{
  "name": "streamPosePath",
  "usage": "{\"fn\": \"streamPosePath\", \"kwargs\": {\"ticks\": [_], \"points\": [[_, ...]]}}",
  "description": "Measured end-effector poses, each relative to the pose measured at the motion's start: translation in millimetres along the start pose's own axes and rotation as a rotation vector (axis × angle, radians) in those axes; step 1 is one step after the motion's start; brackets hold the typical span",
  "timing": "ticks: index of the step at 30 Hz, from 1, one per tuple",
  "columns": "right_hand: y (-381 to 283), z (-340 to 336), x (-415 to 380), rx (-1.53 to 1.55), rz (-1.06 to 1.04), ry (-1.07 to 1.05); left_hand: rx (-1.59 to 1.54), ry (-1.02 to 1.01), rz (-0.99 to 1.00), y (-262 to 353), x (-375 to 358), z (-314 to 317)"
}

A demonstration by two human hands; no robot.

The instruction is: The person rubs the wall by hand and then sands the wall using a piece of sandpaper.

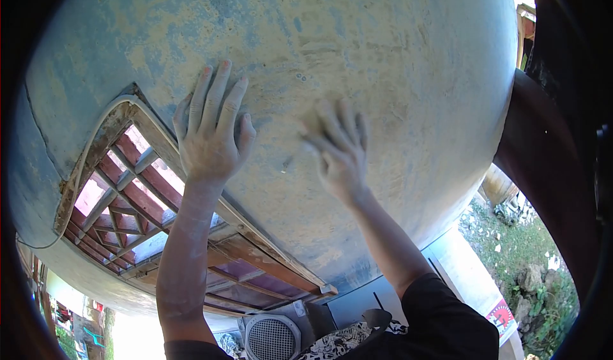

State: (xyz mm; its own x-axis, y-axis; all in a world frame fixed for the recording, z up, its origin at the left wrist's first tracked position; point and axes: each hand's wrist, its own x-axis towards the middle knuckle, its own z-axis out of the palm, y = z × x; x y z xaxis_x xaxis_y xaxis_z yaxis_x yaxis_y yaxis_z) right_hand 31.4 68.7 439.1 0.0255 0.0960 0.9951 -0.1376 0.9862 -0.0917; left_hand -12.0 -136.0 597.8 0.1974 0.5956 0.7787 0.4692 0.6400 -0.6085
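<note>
Wall (421, 92) bears the open left hand (214, 146); the right hand (345, 162), its grip unclear, seems mid-rub, calling for even pressure.

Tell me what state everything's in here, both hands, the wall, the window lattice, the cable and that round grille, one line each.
Left hand: dusty, palm against the wall, fingers slightly spread.
Right hand: dusty, motion-blurred at the wall; grip unclear.
Wall: patchy, discoloured, scuffed.
Window lattice: in place, light showing through gaps.
Cable: bent around the window's corner.
Round grille: facing up, fitted in its housing.
</note>
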Motion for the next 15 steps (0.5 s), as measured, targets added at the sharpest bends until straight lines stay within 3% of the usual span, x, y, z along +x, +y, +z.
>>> {"fn": "streamPosePath", "kwargs": {"ticks": [1, 3, 4, 8, 10, 15], "points": [[8.0, -5.9, 11.5, 0.004, -0.004, 0.008, 0.008, 0.005, 0.001, -0.5, 0.3, -0.2], [15.9, -20.5, 27.3, 0.040, 0.319, 0.074, 0.012, -0.012, -0.007, 2.8, -1.1, -2.0], [14.7, -22.5, 31.0, 0.062, 0.342, 0.075, 0.013, -0.012, -0.009, 3.7, -0.8, -1.3], [-3.8, -4.0, 15.9, 0.074, 0.206, 0.051, -0.002, -0.002, -0.023, 6.7, 2.1, -0.9], [5.0, -7.7, 14.5, -0.048, 0.041, -0.027, -0.001, -0.005, -0.026, 6.0, 1.6, -2.2], [13.2, -18.7, 42.5, 0.072, 0.306, 0.057, -0.007, 0.008, -0.019, 6.2, 1.3, -1.4]]}}
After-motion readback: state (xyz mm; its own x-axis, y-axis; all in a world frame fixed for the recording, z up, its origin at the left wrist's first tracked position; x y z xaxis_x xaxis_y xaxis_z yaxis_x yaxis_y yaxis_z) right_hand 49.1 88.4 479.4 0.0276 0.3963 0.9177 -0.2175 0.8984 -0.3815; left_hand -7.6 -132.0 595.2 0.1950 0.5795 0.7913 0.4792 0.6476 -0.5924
